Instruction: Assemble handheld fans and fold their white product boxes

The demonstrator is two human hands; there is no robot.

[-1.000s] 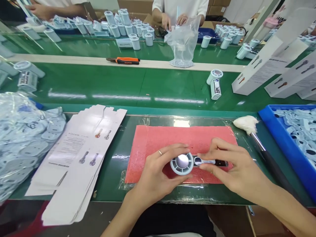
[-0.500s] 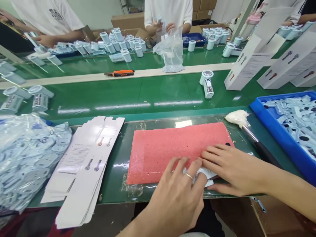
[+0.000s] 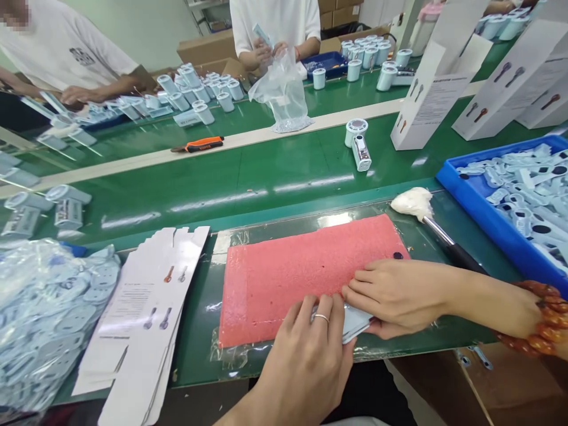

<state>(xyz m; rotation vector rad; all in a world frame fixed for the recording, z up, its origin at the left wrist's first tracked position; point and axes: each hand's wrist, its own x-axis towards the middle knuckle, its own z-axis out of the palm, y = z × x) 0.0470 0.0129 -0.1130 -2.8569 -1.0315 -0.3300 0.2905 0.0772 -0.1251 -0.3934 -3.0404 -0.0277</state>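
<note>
While a glossy green surface [image 3: 195, 349] is carrying a rectangular red pad [image 3: 284, 266], likely as cushioning, the left hand [image 3: 306, 358] and right hand [image 3: 394, 296] are holding a flat pale-blue plastic piece [image 3: 355, 323] between closely bent fingers, seemingly steadying it; a round black disc [image 3: 398, 255] is lying beyond the right fingers.
</note>
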